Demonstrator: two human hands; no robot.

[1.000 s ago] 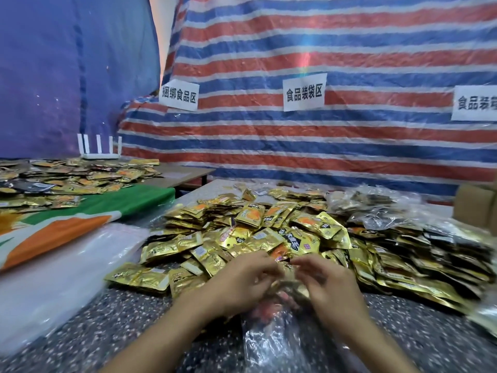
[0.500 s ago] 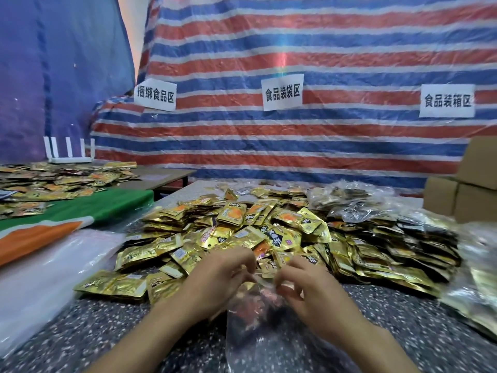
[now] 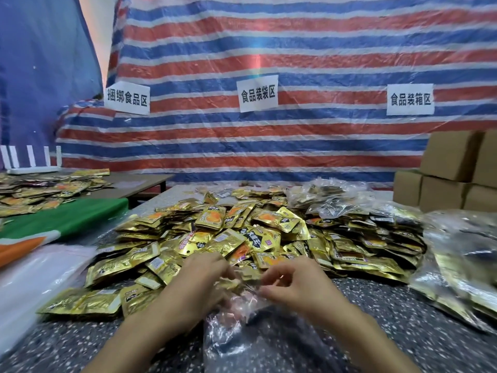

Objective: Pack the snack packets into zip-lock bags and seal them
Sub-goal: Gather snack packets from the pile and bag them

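A clear zip-lock bag (image 3: 242, 332) lies on the speckled table (image 3: 403, 319) in front of me, its mouth pointing at a heap of gold snack packets (image 3: 242, 232). My left hand (image 3: 199, 281) pinches the left side of the bag's mouth. My right hand (image 3: 295, 284) pinches the right side with curled fingers. Gold packets show through the plastic between my hands. The bag's lower part is dark and blurred.
Filled clear bags (image 3: 462, 259) lie at the right, with more at the back (image 3: 322, 195). Cardboard boxes (image 3: 443, 173) are stacked at the far right. A second table (image 3: 139, 184) with packets, a green and orange cloth (image 3: 61, 222) and plastic sheets (image 3: 32, 275) lie left.
The view has swung to the right, so the boxes and the right-hand bags now show. My hands stay on the bag's mouth and have spread slightly apart.
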